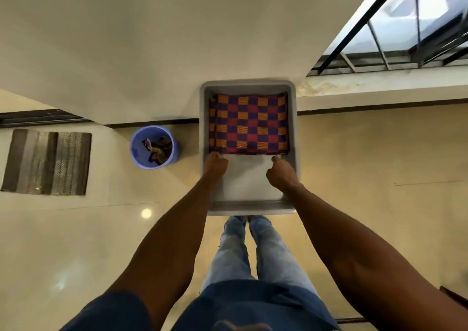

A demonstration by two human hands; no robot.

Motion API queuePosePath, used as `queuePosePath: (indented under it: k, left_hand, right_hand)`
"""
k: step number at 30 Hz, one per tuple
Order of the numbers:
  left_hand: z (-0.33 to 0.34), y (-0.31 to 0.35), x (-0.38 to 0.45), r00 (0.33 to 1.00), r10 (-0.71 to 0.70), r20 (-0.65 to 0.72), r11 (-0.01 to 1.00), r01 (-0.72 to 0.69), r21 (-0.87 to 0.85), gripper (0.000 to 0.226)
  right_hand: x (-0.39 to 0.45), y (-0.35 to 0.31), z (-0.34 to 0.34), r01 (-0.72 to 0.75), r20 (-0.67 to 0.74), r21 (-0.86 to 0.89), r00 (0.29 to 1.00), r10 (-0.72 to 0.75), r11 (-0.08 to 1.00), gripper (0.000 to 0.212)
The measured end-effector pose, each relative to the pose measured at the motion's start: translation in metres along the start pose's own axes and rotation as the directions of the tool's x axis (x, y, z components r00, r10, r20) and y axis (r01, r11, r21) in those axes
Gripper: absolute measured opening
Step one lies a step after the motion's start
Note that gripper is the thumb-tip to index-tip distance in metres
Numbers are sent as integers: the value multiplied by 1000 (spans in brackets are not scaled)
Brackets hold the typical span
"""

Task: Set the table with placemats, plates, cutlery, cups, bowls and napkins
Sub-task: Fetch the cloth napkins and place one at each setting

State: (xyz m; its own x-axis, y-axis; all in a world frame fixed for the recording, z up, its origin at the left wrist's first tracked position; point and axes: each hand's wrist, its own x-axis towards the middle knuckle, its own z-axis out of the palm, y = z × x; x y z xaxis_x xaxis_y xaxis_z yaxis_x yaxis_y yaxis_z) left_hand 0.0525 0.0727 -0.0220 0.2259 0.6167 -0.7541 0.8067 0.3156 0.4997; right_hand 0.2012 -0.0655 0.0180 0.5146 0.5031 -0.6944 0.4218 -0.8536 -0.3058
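Note:
A grey plastic bin (293, 128) stands on the floor against the wall, right in front of my feet. Folded checked placemats (249, 124) in red, orange and blue fill its far half. Both my hands reach inside the bin. My left hand (215, 166) pinches the near left corner of the placemats with curled fingers. My right hand (281, 172) pinches the near right corner the same way. The bin's pale bottom shows between my hands.
A blue bucket (134, 148) holding scraps stands left of the bin by the wall. A striped brown floor mat (48, 162) lies further left. A window with black bars (395, 32) is at upper right above a ledge. Glossy tiled floor surrounds me.

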Motion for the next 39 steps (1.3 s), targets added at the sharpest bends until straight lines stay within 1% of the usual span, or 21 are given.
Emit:
queuePosePath:
  k: [3, 7, 9, 10, 13, 15, 18, 21, 23, 24, 25, 26, 27, 28, 29, 30, 31, 33, 35, 37, 39]
  left_hand:
    - [7, -2, 32, 999, 22, 30, 1000, -22, -19, 23]
    - [19, -8, 71, 998, 64, 27, 998, -63, -30, 47]
    - [25, -13, 86, 1000, 15, 7, 999, -14, -52, 62]
    - [28, -15, 92, 1000, -24, -17, 998, 23, -57, 63]
    - [35, -8, 98, 983, -84, -162, 996, 77, -49, 45]
    - [38, -4, 101, 971, -102, -214, 994, 91, -59, 35]
    - [40, 0, 102, 966, -171, -194, 983, 154, -101, 30]
    - [39, 6, 100, 966, -203, -158, 970, 176, -169, 28]
    - [37, 14, 97, 969, -212, -125, 943, 170, -285, 24]
    - [35, 18, 95, 966, -231, -115, 909, 172, -380, 19]
    - [34, 24, 91, 961, -258, -104, 846, 173, -505, 14]
    - [32, 30, 85, 958, -275, -82, 754, 162, -637, 10]
    - [30, 35, 79, 960, -273, -65, 664, 139, -735, 14]
    - [29, 39, 74, 965, -257, -58, 601, 113, -791, 21]
    - [28, 43, 69, 969, -242, -58, 575, 95, -813, 26]
    - [26, 48, 64, 972, -228, -56, 553, 82, -829, 29]
    - [25, 54, 58, 973, -225, -52, 531, 78, -844, 30]
    - [22, 64, 48, 974, -224, -42, 474, 71, -878, 28]
    - [18, 72, 38, 976, -215, -39, 435, 60, -898, 23]
    - [15, 77, 31, 977, -206, -49, 412, 41, -910, 20]
    - [9, 81, 26, 972, -215, -95, 437, 9, -900, 19]
  right_hand:
    - [28, 0, 6, 31, -2, 22, 1000, -30, 999, 52]
    - [65, 1, 18, 73, 17, 73, 997, -74, 995, 41]
    - [80, -2, 22, 102, 14, 95, 995, -104, 990, 39]
    - [86, -3, 24, 113, 11, 106, 993, -115, 988, 39]
    - [96, -5, 28, 149, -12, 131, 989, -148, 980, 41]
    - [99, -3, 30, 151, -10, 141, 988, -151, 978, 43]
    - [99, 1, 33, 111, 4, 155, 994, -113, 982, 39]
    - [94, 2, 36, 81, -9, 187, 997, -81, 979, 28]
    - [90, -1, 35, 25, 0, 265, 1000, -26, 964, 18]
    - [87, -4, 34, -21, 13, 348, 1000, 17, 937, 14]
    - [86, -7, 33, -85, 35, 472, 996, 77, 878, 11]
    - [86, -11, 32, -173, 82, 626, 984, 157, 760, 11]
    - [84, -15, 29, -274, 170, 766, 959, 228, 581, 16]
    - [82, -19, 26, -361, 280, 855, 925, 255, 372, 26]
    - [80, -22, 24, -419, 373, 888, 897, 239, 188, 36]
    - [79, -25, 22, -452, 433, 890, 879, 200, 60, 44]
    - [78, -27, 20, -466, 466, 884, 871, 157, -36, 51]
    - [78, -32, 15, -451, 481, 865, 870, 106, -220, 56]
    - [81, -38, 8, -408, 479, 832, 870, 116, -375, 50]
    - [86, -42, -2, -351, 471, 813, 866, 170, -466, 40]
    - [90, -41, -12, -303, 471, 815, 842, 262, -494, 32]
